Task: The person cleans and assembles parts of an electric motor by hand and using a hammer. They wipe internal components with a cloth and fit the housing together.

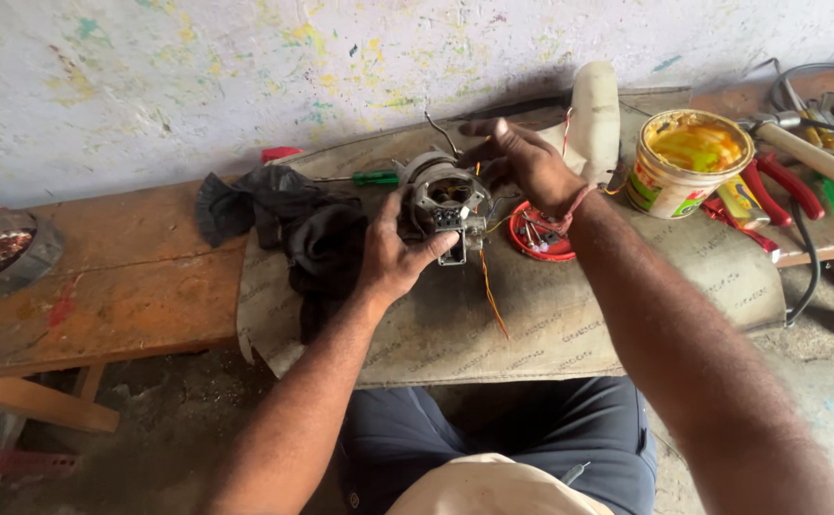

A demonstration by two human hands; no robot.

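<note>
We've got our left hand point(393, 253) clamped round the motor point(445, 200), right hand point(522, 162) pinching behind it, so those loose orange wires point(491, 296) under our fingers could snag.

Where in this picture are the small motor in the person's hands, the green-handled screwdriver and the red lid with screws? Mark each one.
motor point(447, 194): head view, on its round metal housing.
screwdriver point(376, 177): head view, on its green handle.
red lid point(524, 242): head view, on its left rim.
</note>
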